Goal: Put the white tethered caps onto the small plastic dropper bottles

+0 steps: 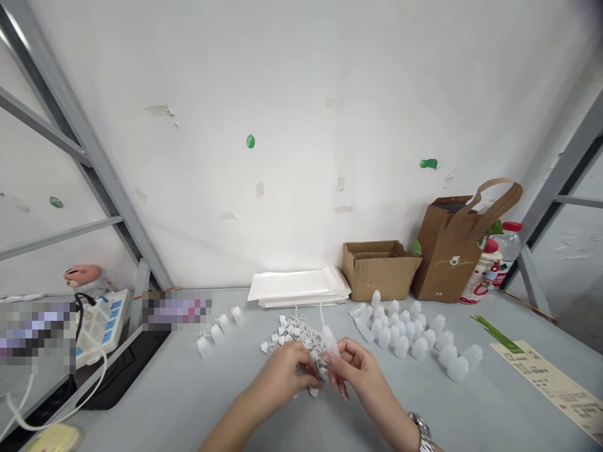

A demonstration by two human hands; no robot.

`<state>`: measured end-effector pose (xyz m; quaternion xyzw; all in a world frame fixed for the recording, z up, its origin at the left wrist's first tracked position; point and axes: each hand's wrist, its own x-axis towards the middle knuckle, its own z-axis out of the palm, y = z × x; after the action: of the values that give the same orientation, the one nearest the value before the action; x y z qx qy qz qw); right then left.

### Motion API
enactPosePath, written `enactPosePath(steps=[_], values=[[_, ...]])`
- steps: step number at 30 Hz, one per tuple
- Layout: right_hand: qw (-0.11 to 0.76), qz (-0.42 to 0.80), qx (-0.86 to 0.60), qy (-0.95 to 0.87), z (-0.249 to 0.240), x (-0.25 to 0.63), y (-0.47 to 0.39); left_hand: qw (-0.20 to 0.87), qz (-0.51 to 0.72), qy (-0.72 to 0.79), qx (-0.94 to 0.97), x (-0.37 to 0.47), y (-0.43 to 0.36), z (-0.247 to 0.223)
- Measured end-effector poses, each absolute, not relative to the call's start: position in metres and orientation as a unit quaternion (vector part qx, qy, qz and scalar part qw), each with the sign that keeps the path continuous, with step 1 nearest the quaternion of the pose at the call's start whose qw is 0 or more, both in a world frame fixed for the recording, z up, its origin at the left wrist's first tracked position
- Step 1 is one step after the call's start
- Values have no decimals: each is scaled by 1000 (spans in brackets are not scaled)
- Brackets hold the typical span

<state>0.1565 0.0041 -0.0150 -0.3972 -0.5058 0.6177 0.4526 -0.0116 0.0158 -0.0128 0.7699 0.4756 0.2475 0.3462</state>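
Note:
My right hand grips a small translucent plastic bottle that stands nearly upright, a thin white stem rising from its top. Beside it, my left hand is closed, thumb and fingers drawn together at the near side of a pile of white caps with thin cords. What lies between the left fingertips is hidden. Several translucent bottles without stems stand in a group to the right of my hands. Off to the left, several capped bottles form a slanting row.
White padded envelopes lie stacked against the wall, next to an open cardboard box. A brown paper bag and drink bottles stand at the back right. On the left are a power strip with cables and a black mat.

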Motion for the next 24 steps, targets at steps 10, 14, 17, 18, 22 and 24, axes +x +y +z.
enactPosePath(steps=[10, 14, 17, 18, 22, 24], values=[[444, 607, -409, -517, -18, 154, 4, 350, 226, 502, 758, -3, 13, -14], [432, 572, -437, -544, -18, 155, 4, 394, 326, 508, 693, 0, 15, -15], [419, 465, -498, -601, -18, 157, 0, 419, 413, 534, 607, -1, 19, -13], [410, 414, -520, -625, -19, 157, -2, 436, 436, 536, 577, -2, 20, -12], [353, 233, -571, -704, -24, 155, -7, 572, 528, 479, 405, -4, 21, -10], [328, 185, -569, -731, -28, 153, -9, 619, 546, 449, 341, -3, 19, -10]])
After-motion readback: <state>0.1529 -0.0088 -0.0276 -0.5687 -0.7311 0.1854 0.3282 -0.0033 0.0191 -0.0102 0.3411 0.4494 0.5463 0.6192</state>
